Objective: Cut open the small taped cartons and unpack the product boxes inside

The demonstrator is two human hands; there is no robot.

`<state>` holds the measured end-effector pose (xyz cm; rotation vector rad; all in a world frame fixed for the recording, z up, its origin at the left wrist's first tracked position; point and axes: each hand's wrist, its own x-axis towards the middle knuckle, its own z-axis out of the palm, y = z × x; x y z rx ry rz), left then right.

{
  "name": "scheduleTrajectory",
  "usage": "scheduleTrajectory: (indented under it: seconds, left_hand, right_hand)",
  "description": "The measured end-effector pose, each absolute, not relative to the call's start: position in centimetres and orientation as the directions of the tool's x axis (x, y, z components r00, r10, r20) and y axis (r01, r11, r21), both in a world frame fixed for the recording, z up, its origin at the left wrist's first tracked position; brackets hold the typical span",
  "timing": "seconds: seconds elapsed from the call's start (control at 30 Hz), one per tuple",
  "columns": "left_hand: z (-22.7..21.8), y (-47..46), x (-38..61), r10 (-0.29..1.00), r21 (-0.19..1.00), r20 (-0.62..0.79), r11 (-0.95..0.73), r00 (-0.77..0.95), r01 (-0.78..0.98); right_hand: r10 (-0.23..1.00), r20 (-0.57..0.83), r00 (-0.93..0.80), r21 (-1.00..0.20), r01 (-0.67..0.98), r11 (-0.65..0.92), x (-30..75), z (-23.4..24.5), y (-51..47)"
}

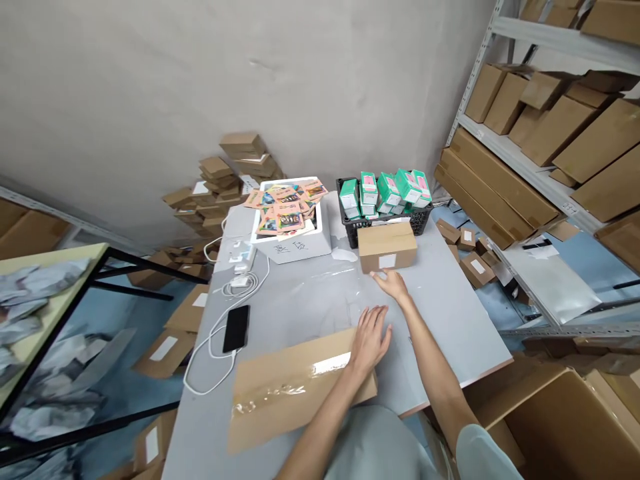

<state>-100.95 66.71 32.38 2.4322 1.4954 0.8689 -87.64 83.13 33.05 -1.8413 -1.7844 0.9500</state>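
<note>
Well left of the left hand (pixel 370 337), a black phone (pixel 236 328). Under that hand's flat, open palm, the right end of a taped, flattened carton (pixel 295 387). Right hand (pixel 393 283) open, holding nothing, with a small labelled cardboard box (pixel 387 247) just beyond its fingertips.

The small brown box (pixel 387 247) sits on the grey table (pixel 450 313). Just in front of it the right hand (pixel 393 283) lies empty, fingers loose. Nearer still, the left hand (pixel 369 340) rests flat on a taped flat carton (pixel 295 390). Behind the box stands a black basket (pixel 424 219) of green packets (pixel 385 190); left of the box a white tray (pixel 300 248), and farther left a black phone (pixel 236 328)
</note>
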Motion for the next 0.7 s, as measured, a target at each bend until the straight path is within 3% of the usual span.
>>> scheduleTrajectory:
  seconds: [0.1, 0.2, 0.4, 0.53, 0.7]
  left_hand:
    - [32.8, 66.5, -100.5, 0.863, 0.473, 0.41, -0.478, 0.295, 0.74]
    - [33.8, 65.9, -101.2, 0.867, 0.539, 0.45, -0.455, 0.214, 0.709]
    - [36.4, 61.5, -113.1, 0.872, 0.612, 0.478, -0.245, -0.105, 0.752]
    - [35.8, 57.0, -124.7, 0.849, 0.626, 0.379, 0.057, -0.367, 0.778]
    - [32.3, 53.4, -130.8, 0.892, 0.636, 0.186, 0.21, -0.411, 0.743]
  right_hand:
    - [0.97, -0.219, -0.107, -0.671, 0.738, -0.07, -88.5, 33.2, 82.1]
    - [0.943, -0.326, -0.072, -0.587, 0.797, -0.142, -87.5, 32.2, 79.3]
    - [0.767, -0.605, 0.213, -0.235, 0.873, -0.427, -82.4, 26.6, 67.8]
    - [0.756, -0.578, 0.307, -0.145, 0.873, -0.466, -80.0, 23.5, 61.5]
    - [0.837, -0.447, 0.316, -0.234, 0.862, -0.45, -78.3, 22.8, 59.5]
